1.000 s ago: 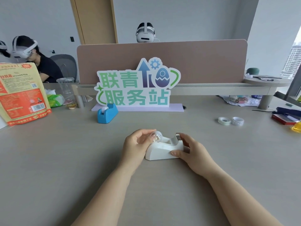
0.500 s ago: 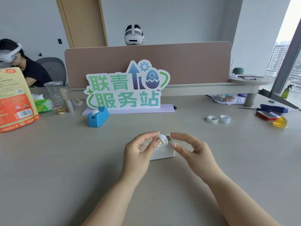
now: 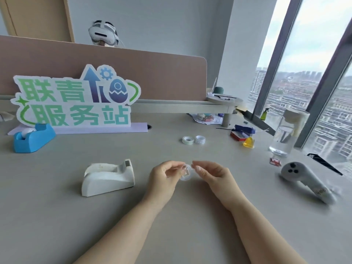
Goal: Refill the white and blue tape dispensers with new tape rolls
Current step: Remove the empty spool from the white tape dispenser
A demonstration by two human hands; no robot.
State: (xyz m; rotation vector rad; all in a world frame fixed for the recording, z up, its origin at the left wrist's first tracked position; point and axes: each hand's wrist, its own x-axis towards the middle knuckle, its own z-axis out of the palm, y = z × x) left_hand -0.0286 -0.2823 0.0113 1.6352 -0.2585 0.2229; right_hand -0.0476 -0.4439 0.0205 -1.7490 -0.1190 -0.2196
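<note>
The white tape dispenser (image 3: pixel 108 178) stands on the desk left of my hands, its roll slot bare. Between my hands I hold a small clear spool (image 3: pixel 187 173): my left hand (image 3: pixel 166 177) pinches its left side and my right hand (image 3: pixel 212 175) pinches its right side, just above the desk. The blue tape dispenser (image 3: pixel 33 138) sits at the far left with a white roll in it. Two new tape rolls (image 3: pixel 194 140) lie side by side farther back, to the right of centre.
A green-and-blue sign (image 3: pixel 76 100) stands before the brown partition (image 3: pixel 162 77). At right lie a white controller (image 3: pixel 306 180), a glass water bottle (image 3: pixel 283 138), a yellow object (image 3: pixel 249 142) and a red-blue box (image 3: pixel 242 132). A person wearing a headset (image 3: pixel 102 34) sits behind the partition.
My hands lifted the clear spool out of the white dispenser and carried it to the right. My right hand closed onto the spool. The view turned right.
</note>
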